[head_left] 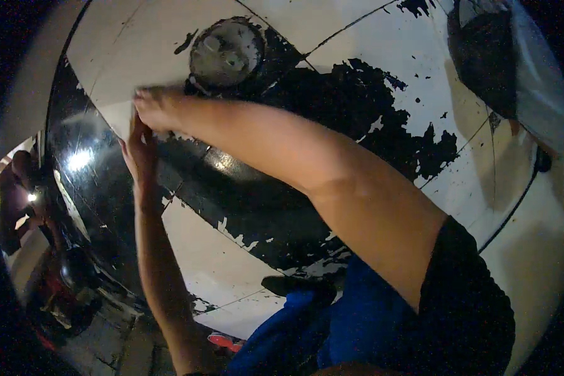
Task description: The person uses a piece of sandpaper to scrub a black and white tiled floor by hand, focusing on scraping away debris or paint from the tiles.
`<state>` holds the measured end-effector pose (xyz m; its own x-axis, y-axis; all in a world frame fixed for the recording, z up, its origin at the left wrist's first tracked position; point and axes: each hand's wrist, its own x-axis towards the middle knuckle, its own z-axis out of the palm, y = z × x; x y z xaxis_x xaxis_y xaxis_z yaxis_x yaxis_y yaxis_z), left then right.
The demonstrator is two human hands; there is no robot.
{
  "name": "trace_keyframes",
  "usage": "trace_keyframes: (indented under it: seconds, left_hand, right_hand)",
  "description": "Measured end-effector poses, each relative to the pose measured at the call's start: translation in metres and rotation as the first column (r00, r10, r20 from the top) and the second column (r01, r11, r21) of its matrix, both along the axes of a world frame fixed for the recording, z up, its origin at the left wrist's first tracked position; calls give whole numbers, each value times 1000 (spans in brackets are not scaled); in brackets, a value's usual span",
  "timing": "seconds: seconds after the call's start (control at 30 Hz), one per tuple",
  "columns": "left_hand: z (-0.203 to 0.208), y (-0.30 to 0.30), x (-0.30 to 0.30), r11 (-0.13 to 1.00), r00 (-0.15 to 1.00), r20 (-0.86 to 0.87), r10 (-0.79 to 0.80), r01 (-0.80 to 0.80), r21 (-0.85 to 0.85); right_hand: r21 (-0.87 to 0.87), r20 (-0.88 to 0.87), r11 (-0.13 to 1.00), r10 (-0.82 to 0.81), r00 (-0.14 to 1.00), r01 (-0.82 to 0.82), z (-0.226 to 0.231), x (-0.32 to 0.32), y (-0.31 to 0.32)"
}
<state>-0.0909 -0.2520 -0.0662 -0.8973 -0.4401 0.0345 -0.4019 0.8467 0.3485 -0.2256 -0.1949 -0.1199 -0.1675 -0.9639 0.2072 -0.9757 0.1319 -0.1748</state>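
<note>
My right hand (155, 111) reaches across from the right, over the edge between a white panel and a glossy black one. Just below it, my left hand (141, 150) points upward, its thumb side toward the left. The two hands meet or overlap at the fingers. Motion blur and the overlap hide how the fingers are bent and whether anything is between them. Beyond my right wrist sits a round, shallow container (227, 53) with murky grey contents. Under both forearms spreads a patchy black layer (244, 194) with ragged, flaking edges over the white surface (207, 250).
A bright light reflects off the glossy black part at the left. Dark, cluttered objects (62, 263) stand at the lower left, above grey paving (116, 354). At the upper right is a dark bag-like shape (489, 59) beside a pale sheet. My blue-clad legs (370, 319) are below.
</note>
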Motion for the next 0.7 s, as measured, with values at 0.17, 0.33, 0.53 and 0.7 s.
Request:
trace_keyframes:
  seconds: [0.17,0.33,0.53,0.7]
  left_hand:
    - [21,-27,-139,980,984,55,-170,175,-92]
    - [-4,7,-259,861,869,-23,-494,486,-151]
    - [9,244,-248,786,870,218,-443,494,-372]
    - [24,344,-131,886,899,-34,-436,422,-193]
  right_hand:
    - [12,8,997,77,997,-77,37,-101,9]
    - [-160,94,987,51,994,-35,49,-234,110]
    - [-67,50,957,-281,959,284,39,-212,343]
    - [154,351,945,-325,878,289,75,-89,445]
